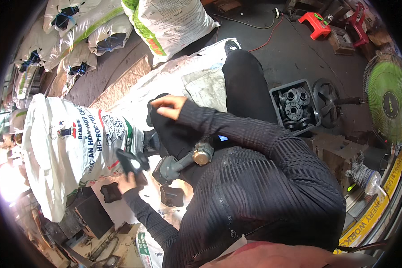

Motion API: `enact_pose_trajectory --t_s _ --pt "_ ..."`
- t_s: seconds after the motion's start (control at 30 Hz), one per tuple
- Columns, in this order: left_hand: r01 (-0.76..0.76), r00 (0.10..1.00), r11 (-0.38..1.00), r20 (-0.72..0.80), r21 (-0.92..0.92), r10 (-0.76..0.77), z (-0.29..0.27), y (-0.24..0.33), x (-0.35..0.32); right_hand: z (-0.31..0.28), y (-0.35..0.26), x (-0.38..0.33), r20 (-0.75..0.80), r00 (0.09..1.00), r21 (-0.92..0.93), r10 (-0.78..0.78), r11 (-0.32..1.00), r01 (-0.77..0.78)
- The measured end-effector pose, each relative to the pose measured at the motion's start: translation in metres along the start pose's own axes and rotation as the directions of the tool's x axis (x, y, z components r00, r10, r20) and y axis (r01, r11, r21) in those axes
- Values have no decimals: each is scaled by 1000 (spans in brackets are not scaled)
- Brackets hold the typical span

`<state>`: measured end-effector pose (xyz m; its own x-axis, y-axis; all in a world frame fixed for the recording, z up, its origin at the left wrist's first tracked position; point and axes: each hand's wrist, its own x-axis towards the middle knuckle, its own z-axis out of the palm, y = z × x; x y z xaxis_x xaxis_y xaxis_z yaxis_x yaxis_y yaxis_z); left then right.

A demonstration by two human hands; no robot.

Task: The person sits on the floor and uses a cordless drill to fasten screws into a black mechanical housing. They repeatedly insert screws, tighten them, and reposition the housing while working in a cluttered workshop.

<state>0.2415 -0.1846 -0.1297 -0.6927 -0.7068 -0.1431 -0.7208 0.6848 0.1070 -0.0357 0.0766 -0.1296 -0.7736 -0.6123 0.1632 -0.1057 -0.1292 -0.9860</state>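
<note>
My left hand (130, 182) is low at the left, holding up a black plastic handle-shaped part (131, 161). A grey plastic valve body with a brass-coloured fitting (187, 161) lies across my lap just right of that hand. My right hand (167, 107) reaches forward with its fingers curled against a dark rounded shape (152, 114) at my black-trousered knee. I cannot tell whether that shape is the knee or something the hand holds. Both arms wear black ribbed sleeves.
Two black knobs (110, 192) (172, 195) lie on the sheet below the valve. A full white printed sack (67, 143) stands at the left, with more sacks (89, 27) behind. At the right are a grey crate of black flanges (274, 96), a handwheel (326, 100), a green fan (388, 102) and a red stool (315, 24).
</note>
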Motion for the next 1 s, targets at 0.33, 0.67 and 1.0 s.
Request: enact_pose_trajectory --t_s 0.33,0.67,1.0 --pt "-133 979 988 -165 -80 118 14 -82 79 -275 35 -91 -707 674 -483 -214 842 -239" --pt "-11 995 992 96 130 -2 -5 -98 114 -327 109 -303 -910 345 -395 229 -237 -887" --pt "-9 985 983 169 186 -23 -3 -116 122 -374 118 -298 -852 265 -100 452 358 -929"
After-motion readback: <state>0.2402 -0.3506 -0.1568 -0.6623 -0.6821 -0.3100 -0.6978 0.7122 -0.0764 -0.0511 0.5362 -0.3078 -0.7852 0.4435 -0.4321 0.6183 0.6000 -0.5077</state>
